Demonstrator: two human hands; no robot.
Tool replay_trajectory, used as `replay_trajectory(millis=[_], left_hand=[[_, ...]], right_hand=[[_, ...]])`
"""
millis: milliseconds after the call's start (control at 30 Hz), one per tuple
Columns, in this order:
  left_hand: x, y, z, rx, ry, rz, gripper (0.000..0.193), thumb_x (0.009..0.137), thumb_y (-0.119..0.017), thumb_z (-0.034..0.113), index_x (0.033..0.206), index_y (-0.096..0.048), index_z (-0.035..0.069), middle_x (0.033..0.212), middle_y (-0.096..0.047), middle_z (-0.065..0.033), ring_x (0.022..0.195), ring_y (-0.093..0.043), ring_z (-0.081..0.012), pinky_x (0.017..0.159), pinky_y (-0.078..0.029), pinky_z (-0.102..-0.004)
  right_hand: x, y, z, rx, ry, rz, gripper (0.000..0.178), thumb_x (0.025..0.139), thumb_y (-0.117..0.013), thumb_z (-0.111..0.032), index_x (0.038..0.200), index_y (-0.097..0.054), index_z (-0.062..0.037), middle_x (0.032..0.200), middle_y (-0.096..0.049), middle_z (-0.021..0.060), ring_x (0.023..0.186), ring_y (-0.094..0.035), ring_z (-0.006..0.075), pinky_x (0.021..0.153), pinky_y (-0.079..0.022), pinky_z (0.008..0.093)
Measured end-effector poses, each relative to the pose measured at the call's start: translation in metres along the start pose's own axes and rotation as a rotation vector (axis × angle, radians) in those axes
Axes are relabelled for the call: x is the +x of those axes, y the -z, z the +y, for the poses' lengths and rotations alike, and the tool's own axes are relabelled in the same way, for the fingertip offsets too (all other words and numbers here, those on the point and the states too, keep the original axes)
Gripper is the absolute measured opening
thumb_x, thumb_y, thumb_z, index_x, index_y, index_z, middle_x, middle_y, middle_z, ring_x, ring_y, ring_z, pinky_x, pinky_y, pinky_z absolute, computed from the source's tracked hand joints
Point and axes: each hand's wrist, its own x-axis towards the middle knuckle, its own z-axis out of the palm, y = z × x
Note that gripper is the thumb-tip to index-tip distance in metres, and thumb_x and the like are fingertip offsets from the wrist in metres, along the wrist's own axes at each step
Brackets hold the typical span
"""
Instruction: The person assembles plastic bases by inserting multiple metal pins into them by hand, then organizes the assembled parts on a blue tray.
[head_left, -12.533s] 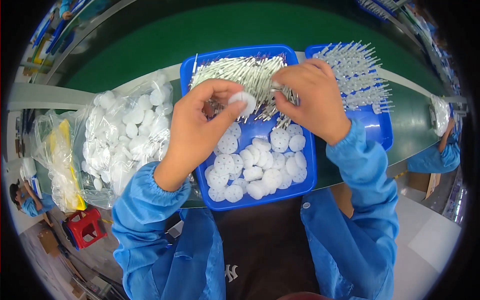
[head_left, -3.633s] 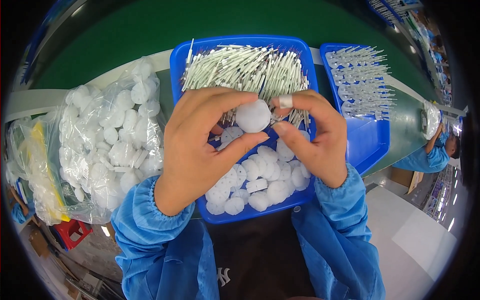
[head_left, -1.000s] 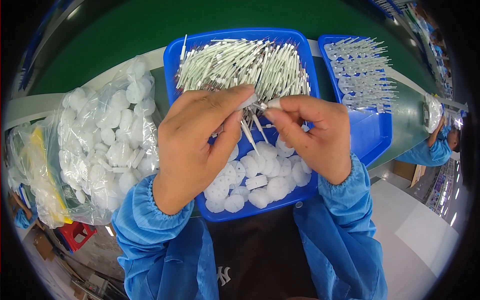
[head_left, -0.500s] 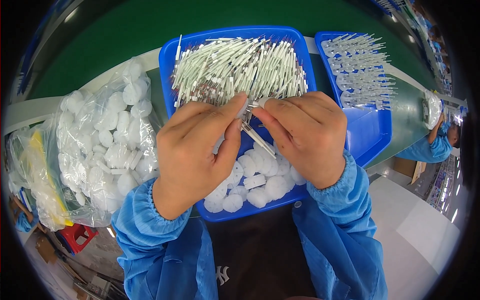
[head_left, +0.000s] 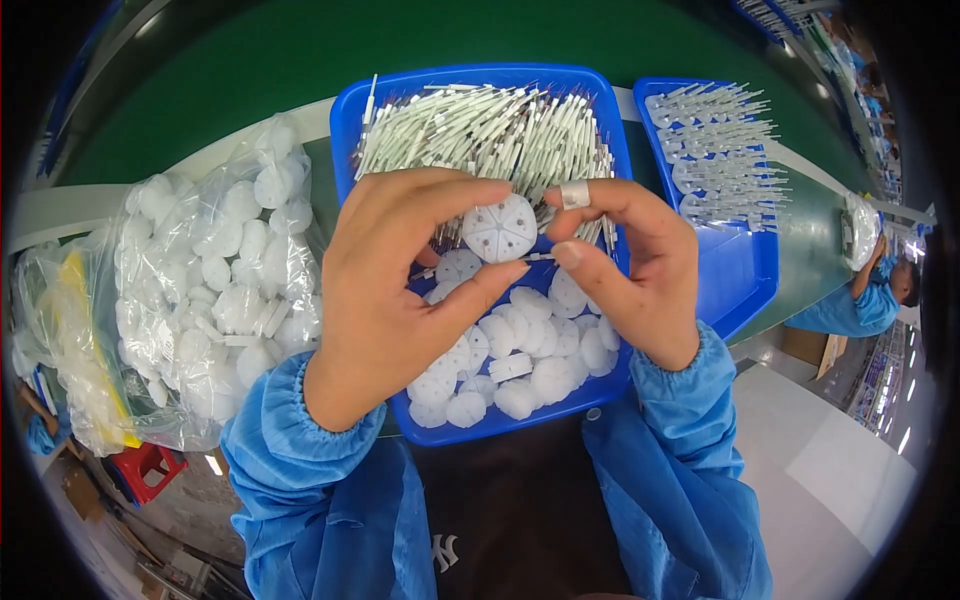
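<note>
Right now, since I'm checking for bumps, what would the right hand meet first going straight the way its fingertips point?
Probably the white disc held in the left hand, just left of the right hand, though depth is hard to judge.

A white disc (head_left: 500, 228) patterned with radiating lines and dark dots contrasts with blue trays (head_left: 738, 265) and a green bench (head_left: 420, 35).
</note>
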Motion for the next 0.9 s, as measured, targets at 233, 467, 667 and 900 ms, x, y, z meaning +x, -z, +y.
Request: replay_trajectory(millis=[233, 467, 667, 900], left_hand=[[0.001, 0.001, 0.0, 0.141, -0.189, 0.005, 0.054, 0.072, -0.096, 0.009, 0.122, -0.078, 0.009, 0.119, -0.072, -0.0075, 0.101, -0.064, -0.0206, 0.067, -0.053, -0.0283], [0.003, -0.004, 0.002, 0.103, -0.222, 0.047, 0.057, 0.066, -0.095, 0.01, 0.122, -0.08, 0.01, 0.114, -0.073, -0.0049, 0.101, -0.066, -0.027, 0.087, -0.055, -0.0392], [0.0, -0.006, -0.005, 0.172, -0.34, 0.054, 0.056, 0.07, -0.095, 0.01, 0.124, -0.078, 0.006, 0.12, -0.073, -0.0091, 0.107, -0.067, -0.0298, 0.092, -0.055, -0.0393], [-0.002, -0.01, -0.008, 0.165, -0.377, 0.08, 0.058, 0.07, -0.093, 0.008, 0.126, -0.077, 0.006, 0.12, -0.072, -0.0091, 0.106, -0.067, -0.0302, 0.088, -0.056, -0.0385]], right_hand=[[-0.002, -0.005, -0.006, 0.201, -0.118, -0.053, 0.033, 0.092, -0.083, -0.001, 0.122, -0.07, 0.0013, 0.108, -0.08, 0.0089, 0.097, -0.077, 0.0142, 0.084, -0.061, 0.028], [-0.004, -0.002, -0.008, 0.267, -0.177, -0.052, 0.032, 0.089, -0.084, 0.003, 0.118, -0.07, 0.0016, 0.113, -0.08, 0.0101, 0.102, -0.077, 0.0148, 0.089, -0.061, 0.0284], [-0.005, -0.009, -0.006, 0.209, -0.107, -0.037, 0.034, 0.088, -0.085, 0.003, 0.118, -0.069, 0.0005, 0.109, -0.079, 0.008, 0.101, -0.077, 0.0148, 0.09, -0.061, 0.0288], [-0.005, -0.005, -0.001, 0.237, -0.065, -0.079, 0.037, 0.089, -0.084, 0.003, 0.122, -0.067, 0.0006, 0.112, -0.077, 0.0088, 0.106, -0.075, 0.0159, 0.093, -0.059, 0.0297]])
